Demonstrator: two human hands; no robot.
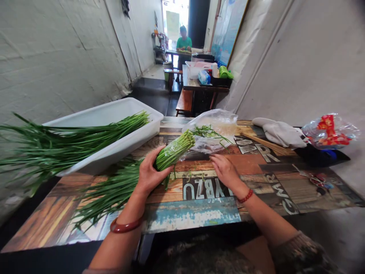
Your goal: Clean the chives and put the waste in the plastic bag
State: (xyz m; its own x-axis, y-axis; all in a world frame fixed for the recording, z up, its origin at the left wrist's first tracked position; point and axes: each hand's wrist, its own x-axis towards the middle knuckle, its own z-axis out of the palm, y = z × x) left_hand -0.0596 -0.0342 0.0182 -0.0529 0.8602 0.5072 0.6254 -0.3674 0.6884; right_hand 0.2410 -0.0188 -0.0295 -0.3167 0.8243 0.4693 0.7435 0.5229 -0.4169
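Note:
My left hand is wrapped round a bunch of garlic chives, with a band of clear plastic near its pale cut ends. The bunch is tilted, stems up to the right, while its long green leaves trail over the table to the left. Close to the front edge of a clear plastic bag, my right hand is low over the table with its fingers loosely stretched out; nothing shows in them. Loose chive trimmings lie on the bag, and small bits are scattered between my hands.
A white plastic tub at the left holds more chives. Chopsticks, a whitish cloth item, a red-and-clear package and keys lie right. Beyond stand a bench, a loaded table and a person in green.

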